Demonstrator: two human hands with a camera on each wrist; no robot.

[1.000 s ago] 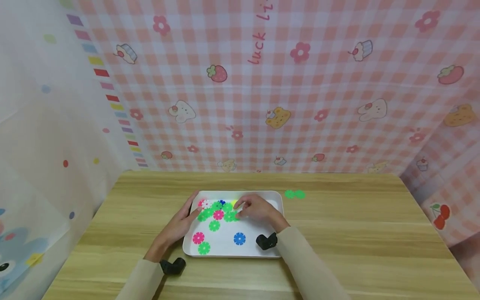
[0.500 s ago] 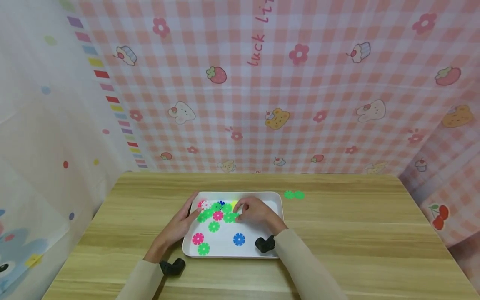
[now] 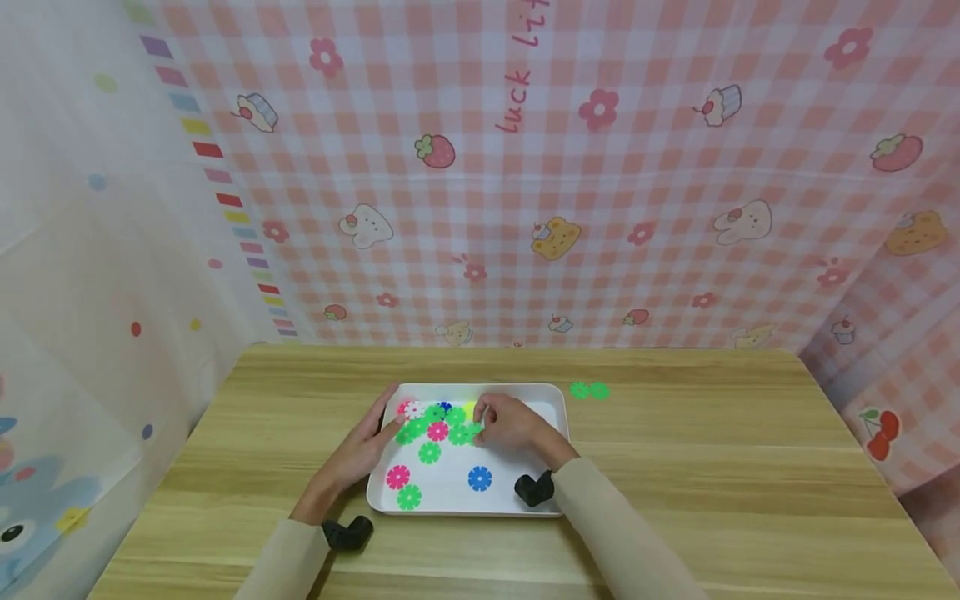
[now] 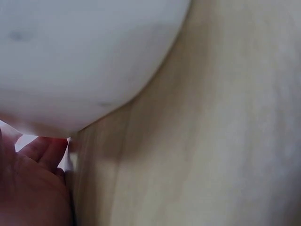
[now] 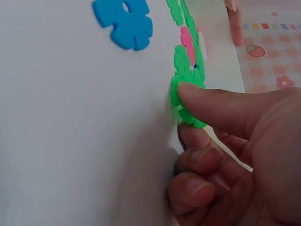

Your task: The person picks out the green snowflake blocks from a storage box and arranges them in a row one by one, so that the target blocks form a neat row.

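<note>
A white tray [image 3: 446,496] holds several notched plastic snowflake discs. Along its left rim, my left hand [image 3: 362,450] grips the side, thumb over the edge and fingers outside; the left wrist view catches part of that hand [image 4: 35,183] by the tray's wall. Over the tray's middle, my right hand [image 3: 513,423] pinches a green snowflake disc [image 5: 188,115] between thumb and forefinger, the thumb lying on its face. That disc overlaps other green discs [image 3: 457,434] beside it. Around them lie a pink disc [image 3: 438,431], a white disc [image 3: 413,409] and a yellow disc [image 3: 469,408].
A blue disc [image 3: 480,478], a pink disc [image 3: 398,477] and a green disc [image 3: 408,497] lie apart in the tray's near half. Two green discs [image 3: 589,390] sit joined on the wooden table [image 3: 712,467], beyond the tray's right corner. A checked cloth [image 3: 480,192] hangs behind.
My right hand's fingertips have closed together on the green disc and shifted slightly right. My left hand keeps its hold on the tray.
</note>
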